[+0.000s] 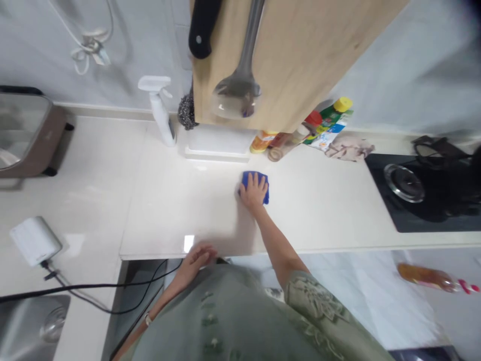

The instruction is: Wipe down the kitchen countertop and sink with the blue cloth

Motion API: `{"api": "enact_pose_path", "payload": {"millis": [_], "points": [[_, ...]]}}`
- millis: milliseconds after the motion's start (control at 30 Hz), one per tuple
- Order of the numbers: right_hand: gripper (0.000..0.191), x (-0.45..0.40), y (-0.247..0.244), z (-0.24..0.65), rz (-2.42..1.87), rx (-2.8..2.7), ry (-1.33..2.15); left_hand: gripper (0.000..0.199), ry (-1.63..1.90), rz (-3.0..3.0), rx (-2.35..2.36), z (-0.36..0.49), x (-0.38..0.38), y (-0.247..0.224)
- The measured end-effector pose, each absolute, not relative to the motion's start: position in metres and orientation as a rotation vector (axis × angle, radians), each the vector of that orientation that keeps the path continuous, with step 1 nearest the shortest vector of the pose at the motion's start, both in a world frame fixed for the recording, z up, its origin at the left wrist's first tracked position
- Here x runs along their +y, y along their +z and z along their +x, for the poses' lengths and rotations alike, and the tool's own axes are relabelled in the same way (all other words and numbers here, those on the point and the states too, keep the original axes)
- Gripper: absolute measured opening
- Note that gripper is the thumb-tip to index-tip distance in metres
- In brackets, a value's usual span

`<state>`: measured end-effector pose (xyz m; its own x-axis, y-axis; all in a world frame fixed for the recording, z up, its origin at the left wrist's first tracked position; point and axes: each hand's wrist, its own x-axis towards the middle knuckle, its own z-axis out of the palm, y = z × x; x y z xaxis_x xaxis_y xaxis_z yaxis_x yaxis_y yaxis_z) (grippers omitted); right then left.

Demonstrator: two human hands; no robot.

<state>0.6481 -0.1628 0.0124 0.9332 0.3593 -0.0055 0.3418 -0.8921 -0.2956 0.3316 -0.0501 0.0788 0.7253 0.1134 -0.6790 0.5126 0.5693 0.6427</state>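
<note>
My right hand (254, 191) holds a blue cloth (266, 197) down on the white countertop (319, 200), its fingers spread over the top and the cloth's edges showing around them. Close to the counter's front edge, in front of my body, is my left hand (198, 258). Its fingers are loosely bent and somewhat apart, with nothing visible in them. A white spray bottle (161, 113) stands against the wall, left of a white box-like holder (220, 143) that lies beyond the cloth.
A wooden cabinet or board (300, 55) juts overhead with a ladle (236, 93) and a black-handled knife (203, 30). Seasoning bottles (287, 143) line the wall. A stove (432, 185) is right; a white device (35, 240) with black cables and a sink (33, 326) are left.
</note>
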Motion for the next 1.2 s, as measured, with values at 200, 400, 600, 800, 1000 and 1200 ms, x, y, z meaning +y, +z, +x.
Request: {"api": "enact_pose_path", "payload": {"millis": [200,400,600,800,1000,1200], "points": [[0.067,-0.043,0.025,0.545,-2.507,-1.045,0.276,0.072,-0.185,0.942,0.801,0.303,-0.045,0.077],[0.064,-0.067,0.028,0.465,-2.36,-1.421,0.385,0.068,-0.108,0.907,0.787,0.297,-0.042,0.071],[0.063,-0.191,0.02,0.506,-2.598,-1.043,0.263,0.075,-0.259,0.983,0.76,0.331,-0.052,0.071],[0.061,-0.343,0.014,0.562,-2.927,-0.401,0.08,0.071,-0.415,1.121,0.654,0.359,-0.06,0.081],[0.066,-0.423,0.021,0.647,-2.956,0.174,0.04,0.066,-0.365,1.336,0.847,0.302,-0.043,0.074],[0.068,-0.335,0.022,0.745,-2.888,0.133,0.07,0.032,-0.234,1.224,1.362,0.206,-0.06,0.045]]}}
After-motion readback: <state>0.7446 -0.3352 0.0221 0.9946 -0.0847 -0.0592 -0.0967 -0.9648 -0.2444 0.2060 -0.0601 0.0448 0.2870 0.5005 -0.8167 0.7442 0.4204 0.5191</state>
